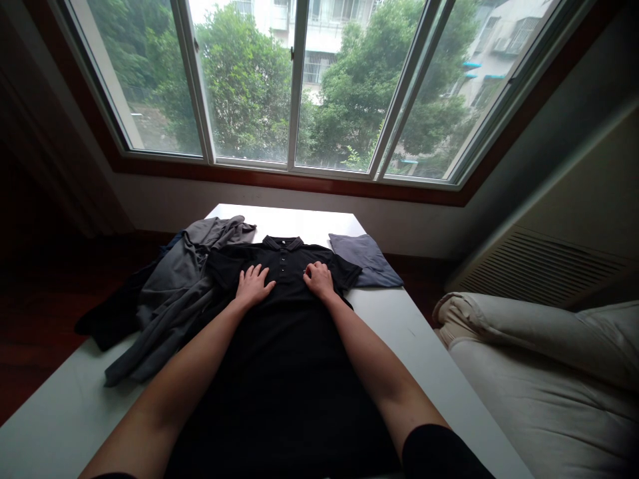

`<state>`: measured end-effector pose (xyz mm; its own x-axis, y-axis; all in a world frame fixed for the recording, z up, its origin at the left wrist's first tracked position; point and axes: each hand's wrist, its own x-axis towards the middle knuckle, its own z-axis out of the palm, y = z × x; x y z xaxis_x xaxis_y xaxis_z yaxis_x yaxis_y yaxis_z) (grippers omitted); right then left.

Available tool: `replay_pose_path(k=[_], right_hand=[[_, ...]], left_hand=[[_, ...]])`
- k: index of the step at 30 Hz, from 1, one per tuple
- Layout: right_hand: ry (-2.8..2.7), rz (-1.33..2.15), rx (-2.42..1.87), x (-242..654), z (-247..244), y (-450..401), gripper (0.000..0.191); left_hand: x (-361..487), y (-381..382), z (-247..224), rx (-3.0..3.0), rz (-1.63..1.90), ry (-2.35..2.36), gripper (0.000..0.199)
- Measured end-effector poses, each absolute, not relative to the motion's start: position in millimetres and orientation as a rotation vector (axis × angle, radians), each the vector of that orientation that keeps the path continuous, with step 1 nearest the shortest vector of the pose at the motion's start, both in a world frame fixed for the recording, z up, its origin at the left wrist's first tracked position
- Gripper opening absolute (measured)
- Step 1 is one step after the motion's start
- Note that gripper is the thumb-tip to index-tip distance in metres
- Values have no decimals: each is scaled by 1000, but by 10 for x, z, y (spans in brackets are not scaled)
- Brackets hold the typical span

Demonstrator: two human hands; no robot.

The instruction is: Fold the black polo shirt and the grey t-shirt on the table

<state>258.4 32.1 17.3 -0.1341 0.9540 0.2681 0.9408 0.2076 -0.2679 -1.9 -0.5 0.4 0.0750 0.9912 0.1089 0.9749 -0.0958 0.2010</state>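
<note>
A black polo shirt (287, 319) lies spread face up, its collar toward the window and its buttoned placket showing. My left hand (253, 285) rests flat on the left side of its chest, fingers spread. On the other side of the placket, my right hand (318, 277) touches the shirt with fingers curled in. A small pale glint shows at those fingertips, but what they hold is hidden. The shirt's lower part runs toward me between my forearms, where its hem cannot be told from the dark clothing.
On the white table (419, 359), a rumpled pile of grey clothes (174, 293) lies left of the shirt, partly over the edge. A folded blue-grey garment (367, 258) sits at the far right. A pale sofa (544, 359) stands right; a window (294, 86) is ahead.
</note>
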Motion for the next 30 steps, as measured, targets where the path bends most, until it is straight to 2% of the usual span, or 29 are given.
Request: replay_pose_path(k=[8, 12, 17, 30], right_hand=[[-2125, 42, -1772, 2580, 180, 318, 12], [-2117, 20, -1754, 2582, 162, 319, 13], [-2113, 13, -1749, 2583, 157, 312, 15], [-2314, 14, -1527, 2494, 226, 234, 20]], left_hand=[[40, -65, 111, 2353, 424, 2042, 60], [122, -91, 180, 2553, 532, 1836, 56], [169, -79, 158, 2661, 404, 1608, 61], [156, 4, 51, 2662, 283, 1524, 56]])
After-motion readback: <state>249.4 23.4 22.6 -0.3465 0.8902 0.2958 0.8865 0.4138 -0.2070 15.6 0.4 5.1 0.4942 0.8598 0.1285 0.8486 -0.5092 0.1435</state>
